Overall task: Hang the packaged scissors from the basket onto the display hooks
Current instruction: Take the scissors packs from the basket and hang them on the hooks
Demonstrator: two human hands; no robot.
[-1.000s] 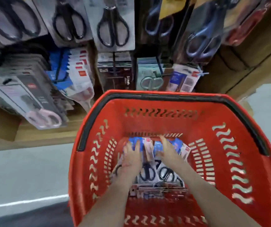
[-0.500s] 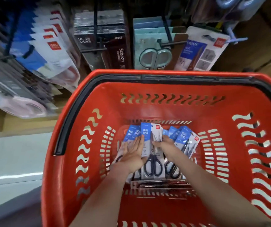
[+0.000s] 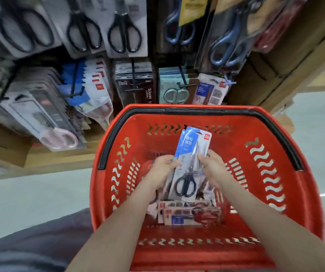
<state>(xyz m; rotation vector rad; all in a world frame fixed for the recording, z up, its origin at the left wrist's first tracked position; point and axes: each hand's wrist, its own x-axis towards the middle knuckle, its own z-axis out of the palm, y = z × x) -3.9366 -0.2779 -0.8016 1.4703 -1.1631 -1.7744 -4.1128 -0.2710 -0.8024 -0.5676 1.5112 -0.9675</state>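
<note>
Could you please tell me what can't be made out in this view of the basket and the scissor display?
- Head view: the number of packs in the held stack; the front pack hides those behind.
- Head view: the remaining packs in the basket are blurred and partly hidden by the left hand and right hand.
- Head view: the upper hanging scissors are cut off by the top edge.

One wide-angle camera, worn on the head, looks forward and steeply down into the red basket (image 3: 197,256), close above it. The left hand (image 3: 161,171) and right hand (image 3: 213,169) with the packaged scissors (image 3: 187,173) sit mid-frame; the display hooks (image 3: 133,75) curve across the top.
</note>
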